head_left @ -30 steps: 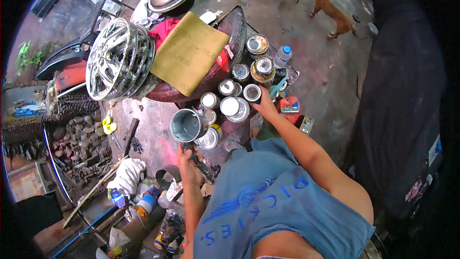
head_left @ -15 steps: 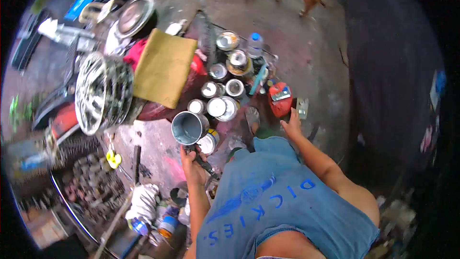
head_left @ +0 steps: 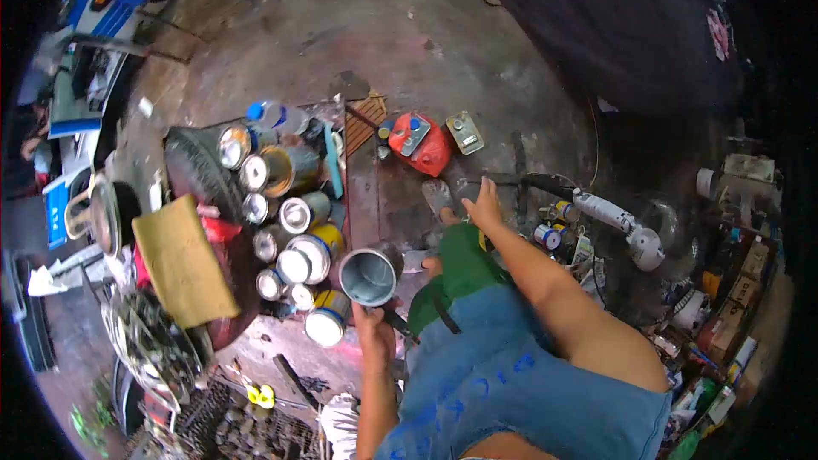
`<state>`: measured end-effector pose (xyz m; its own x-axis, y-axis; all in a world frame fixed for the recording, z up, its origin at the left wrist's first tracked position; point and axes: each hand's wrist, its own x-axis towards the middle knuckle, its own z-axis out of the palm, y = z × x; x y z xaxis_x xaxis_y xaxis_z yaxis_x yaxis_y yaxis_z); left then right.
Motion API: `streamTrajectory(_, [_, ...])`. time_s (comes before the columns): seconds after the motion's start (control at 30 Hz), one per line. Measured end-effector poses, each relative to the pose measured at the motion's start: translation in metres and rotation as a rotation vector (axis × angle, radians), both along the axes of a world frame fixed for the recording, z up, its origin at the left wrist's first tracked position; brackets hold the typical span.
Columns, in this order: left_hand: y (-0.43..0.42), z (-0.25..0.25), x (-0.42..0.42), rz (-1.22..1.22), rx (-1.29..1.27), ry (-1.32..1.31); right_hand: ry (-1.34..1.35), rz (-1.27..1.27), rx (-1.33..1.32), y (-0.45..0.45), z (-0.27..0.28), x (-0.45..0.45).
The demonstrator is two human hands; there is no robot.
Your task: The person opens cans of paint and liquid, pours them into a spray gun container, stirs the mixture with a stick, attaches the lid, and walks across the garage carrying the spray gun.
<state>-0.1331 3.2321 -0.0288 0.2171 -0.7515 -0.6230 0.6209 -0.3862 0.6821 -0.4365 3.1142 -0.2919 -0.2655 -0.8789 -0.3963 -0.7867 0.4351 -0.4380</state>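
- Left fingers (head_left: 366, 322) curl around a dark handle (head_left: 398, 321); the grey metal cup (head_left: 370, 278) sits just beyond them.
- Right fingers (head_left: 487, 195) are spread, well apart from the cup.
- A yellow-labelled can (head_left: 325, 327) stands left of the left fingers.
- A red bag (head_left: 434, 153) lies ahead-left of the right fingers.

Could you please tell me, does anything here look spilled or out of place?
The floor beside the cans looks stained pink, possibly by old paint, standing out against the greyer ground beyond. No fresh spill shows near the metal cup in the left hand.
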Motion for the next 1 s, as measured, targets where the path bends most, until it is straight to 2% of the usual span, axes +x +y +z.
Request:
streamTrajectory(0.1, [-0.009, -0.056, -0.02, -0.06, 0.059, -0.002, 0.03, -0.065, 0.059, -0.051, -0.027, -0.004])
streamTrajectory(0.3, [-0.016, -0.175, -0.045, -0.145, 0.282, -0.013, 0.22, 0.031, 0.055, -0.148, -0.174, -0.03])
streamTrajectory(0.37, [-0.024, -0.205, -0.055, -0.097, 0.313, -0.005, 0.297, 0.049, 0.05, -0.173, -0.224, -0.04])
streamTrajectory(0.43, [-0.033, -0.228, -0.062, -0.059, 0.302, -0.046, 0.353, 0.04, 0.098, -0.185, -0.258, -0.043])
streamTrajectory(0.5, [-0.046, -0.238, -0.063, -0.134, 0.349, -0.055, 0.396, 0.013, 0.181, -0.2, -0.278, -0.044])
streamTrajectory(0.57, [-0.064, -0.24, -0.071, -0.104, 0.399, -0.003, 0.424, 0.019, 0.194, -0.205, -0.293, -0.047])
streamTrajectory(0.67, [-0.048, -0.257, -0.062, -0.165, 0.36, -0.029, 0.383, 0.055, 0.165, -0.198, -0.314, -0.053])
streamTrajectory(0.73, [-0.052, -0.259, -0.06, -0.207, 0.375, -0.08, 0.37, 0.06, 0.064, -0.199, -0.319, -0.06])
streamTrajectory(0.8, [-0.059, -0.256, -0.061, -0.248, 0.41, -0.159, 0.403, 0.06, 0.126, -0.202, -0.307, -0.064])
streamTrajectory(0.9, [-0.078, -0.249, -0.061, -0.291, 0.357, -0.162, 0.412, 0.126, 0.149, -0.194, -0.249, -0.076])
streamTrajectory(1.0, [-0.093, -0.249, -0.059, -0.345, 0.291, -0.208, 0.433, 0.305, 0.118, -0.184, -0.165, -0.089])
